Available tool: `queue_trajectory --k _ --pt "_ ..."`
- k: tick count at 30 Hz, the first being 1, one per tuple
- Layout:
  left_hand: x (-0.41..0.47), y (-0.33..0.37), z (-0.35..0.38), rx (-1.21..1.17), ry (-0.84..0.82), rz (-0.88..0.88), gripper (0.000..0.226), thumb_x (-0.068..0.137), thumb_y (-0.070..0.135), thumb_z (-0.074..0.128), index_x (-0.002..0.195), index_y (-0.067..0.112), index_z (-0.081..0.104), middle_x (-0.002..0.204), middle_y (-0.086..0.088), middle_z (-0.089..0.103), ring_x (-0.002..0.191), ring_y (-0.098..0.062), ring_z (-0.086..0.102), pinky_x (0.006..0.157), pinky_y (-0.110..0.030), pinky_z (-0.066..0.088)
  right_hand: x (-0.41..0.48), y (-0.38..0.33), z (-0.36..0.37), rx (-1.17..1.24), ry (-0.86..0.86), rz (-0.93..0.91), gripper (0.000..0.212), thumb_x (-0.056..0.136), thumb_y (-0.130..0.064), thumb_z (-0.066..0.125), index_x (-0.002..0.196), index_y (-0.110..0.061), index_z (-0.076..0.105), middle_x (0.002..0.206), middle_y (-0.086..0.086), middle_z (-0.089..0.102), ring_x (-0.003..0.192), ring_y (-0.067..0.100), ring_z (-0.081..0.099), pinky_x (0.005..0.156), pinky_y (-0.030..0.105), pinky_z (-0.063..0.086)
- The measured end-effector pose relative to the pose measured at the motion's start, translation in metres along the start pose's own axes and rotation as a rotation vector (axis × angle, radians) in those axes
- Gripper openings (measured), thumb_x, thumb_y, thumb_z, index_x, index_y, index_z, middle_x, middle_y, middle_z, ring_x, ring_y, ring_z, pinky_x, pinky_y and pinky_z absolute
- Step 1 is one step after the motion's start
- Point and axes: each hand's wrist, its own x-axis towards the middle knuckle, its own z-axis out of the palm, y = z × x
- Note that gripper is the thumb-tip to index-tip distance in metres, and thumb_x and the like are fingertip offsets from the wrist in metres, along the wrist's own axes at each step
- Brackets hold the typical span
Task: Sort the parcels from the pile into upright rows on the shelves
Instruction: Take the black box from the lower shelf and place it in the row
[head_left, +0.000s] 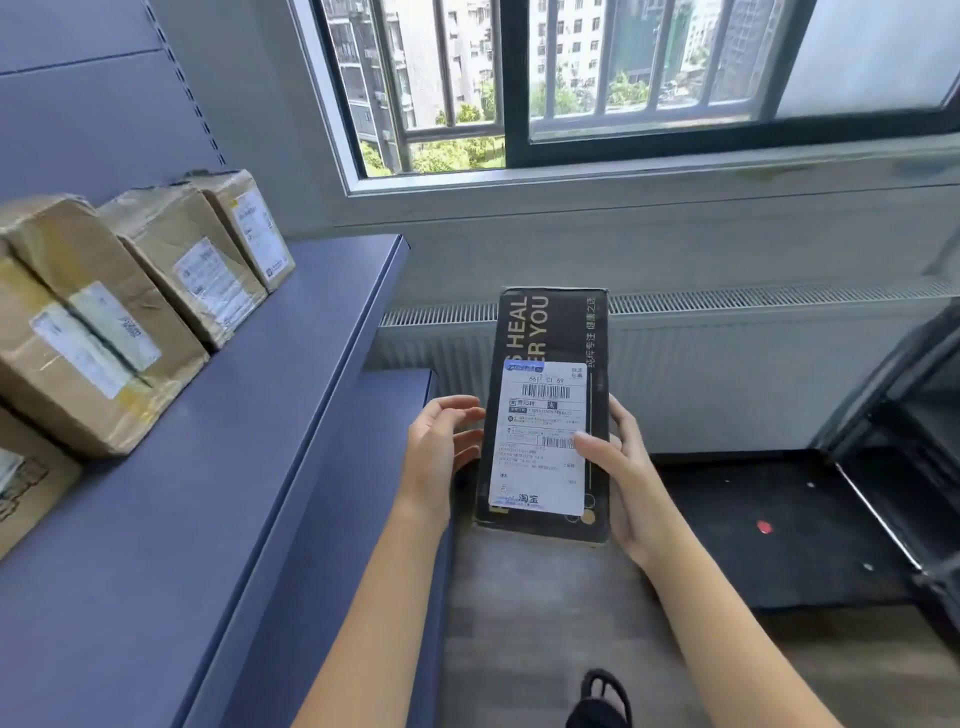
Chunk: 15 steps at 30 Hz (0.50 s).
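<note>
I hold a flat black parcel (550, 332) with a white shipping label upright in front of me, to the right of the shelf. My right hand (626, 467) grips its right edge, thumb across the label. My left hand (441, 441) hovers by the parcel's left edge with fingers spread, and contact cannot be told. On the blue shelf (249, 415) at the left, three brown taped parcels (187, 260) stand upright in a row, labels facing out.
A lower blue shelf (405, 384) juts out below the upper one. A cardboard box (26, 483) sits at the far left edge. A window and white radiator are ahead. A black metal rack (893, 441) and dark mat are at the right. My sandalled foot (602, 701) is below.
</note>
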Motion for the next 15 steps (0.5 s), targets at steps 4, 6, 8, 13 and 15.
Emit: queue_trajectory --k 4,6,8,13,15 --pt "0.065 0.018 0.042 0.007 0.069 0.061 0.019 0.096 0.013 0.043 0.101 0.007 0.061 0.089 0.0 0.07 0.08 -0.014 0.063 0.061 -0.021 0.045 0.076 -0.033 -0.017 -0.048 -0.067 -0.031 0.083 0.07 -0.021 0.068 0.144 -0.03 0.031 0.123 0.008 0.062 0.095 0.012 0.071 0.074 0.031 0.059" --pt "0.094 0.024 0.06 0.082 0.09 0.108 0.018 0.097 0.014 0.044 0.1 0.008 0.061 0.09 0.001 0.07 0.084 -0.013 0.064 0.066 -0.02 0.047 0.114 -0.049 -0.027 -0.06 -0.089 -0.035 0.085 0.069 -0.022 0.07 0.144 -0.031 0.03 0.122 0.007 0.063 0.097 0.015 0.07 0.072 0.026 0.058" --pt "0.122 0.031 0.074 0.097 0.115 0.144 0.016 0.097 0.014 0.045 0.096 0.012 0.061 0.092 -0.002 0.07 0.088 -0.017 0.065 0.073 -0.026 0.051 0.151 -0.064 -0.032 -0.06 -0.102 -0.041 0.086 0.068 -0.024 0.071 0.144 -0.032 0.03 0.122 0.005 0.063 0.099 0.015 0.07 0.076 0.03 0.059" --pt "0.177 0.044 0.09 0.12 0.162 0.153 0.016 0.097 0.015 0.045 0.092 0.015 0.061 0.091 -0.002 0.069 0.087 -0.015 0.066 0.071 -0.027 0.05 0.223 -0.077 -0.031 -0.057 -0.119 -0.016 0.089 0.067 -0.026 0.073 0.144 -0.034 0.029 0.127 0.005 0.061 0.104 0.019 0.068 0.087 0.042 0.056" --pt "0.198 0.045 0.09 0.129 0.162 0.147 0.016 0.097 0.016 0.046 0.093 0.015 0.061 0.093 -0.003 0.07 0.089 -0.016 0.066 0.071 -0.026 0.05 0.246 -0.074 -0.03 -0.058 -0.121 0.007 0.088 0.067 -0.026 0.072 0.144 -0.034 0.03 0.124 0.004 0.063 0.1 0.016 0.07 0.08 0.036 0.057"
